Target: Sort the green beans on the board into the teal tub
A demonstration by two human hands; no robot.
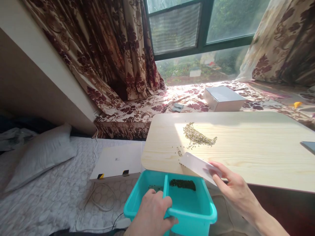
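My left hand [154, 209] is closed over the near rim of a turquoise two-compartment plastic bin [211, 209], by its divider. Between the thumb and fingers of my right hand [231, 183] is a thin white flat board [197, 165], tilted, its far end at the front edge of the wooden tabletop [258, 150]. Small greenish-brown grains [197, 136] lie in a curved heap on the tabletop, with a few strays near the board. Dark grains [182, 184] fill a strip at the back of the bin's right compartment. A few specks show in the left compartment, partly behind my left hand.
A white box [118, 160] with black and yellow tape lies on the bed [49, 203], left of the table, beside a white cable. Another white box [225, 98] and a small grey cloth [177, 107] rest on the flowered window ledge. A dark flat device [308, 146] lies at the table's right.
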